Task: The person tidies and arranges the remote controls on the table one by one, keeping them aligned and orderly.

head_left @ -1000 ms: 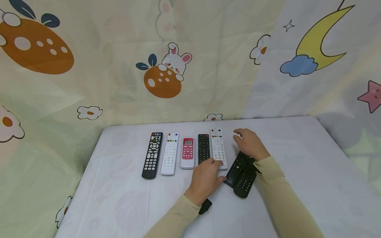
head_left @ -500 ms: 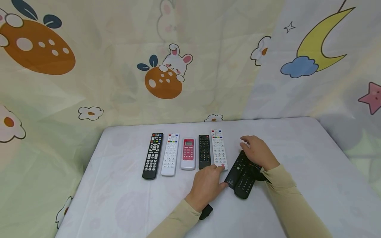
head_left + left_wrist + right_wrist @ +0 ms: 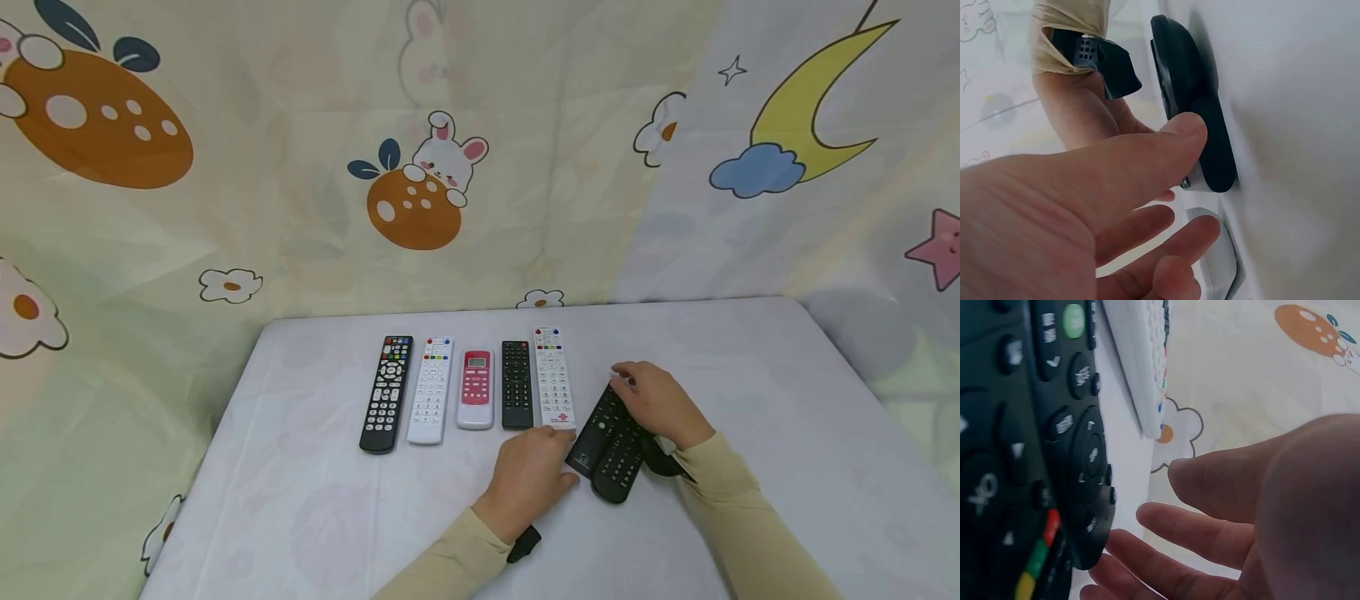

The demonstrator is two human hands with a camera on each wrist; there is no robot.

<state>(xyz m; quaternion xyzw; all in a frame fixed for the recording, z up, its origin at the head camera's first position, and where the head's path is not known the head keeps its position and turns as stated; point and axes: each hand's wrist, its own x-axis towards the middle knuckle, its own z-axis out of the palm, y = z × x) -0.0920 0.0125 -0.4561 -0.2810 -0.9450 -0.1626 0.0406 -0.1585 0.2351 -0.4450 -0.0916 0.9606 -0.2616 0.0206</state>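
Two black remote controls lie slanted on the right, a rounded one partly overlapping a squarer one. My left hand is beside their near end, palm down. In the left wrist view its thumb crosses in front of the remotes; whether it touches them I cannot tell. The other fingers are relaxed, near a white remote. My right hand is at the pair's far end, fingers loosely bent. In the right wrist view, fingertips come up to the black remote's end, with the thumb apart.
Left of the pair stands a row on the white table: a black remote, a white one, a white-and-red one, a slim black one and a long white one. A patterned cloth hangs behind.
My right hand has shifted right and toward me, down to the far end of the black pair. My left hand has drawn slightly back, uncovering the lower ends of the slim black and long white remotes.
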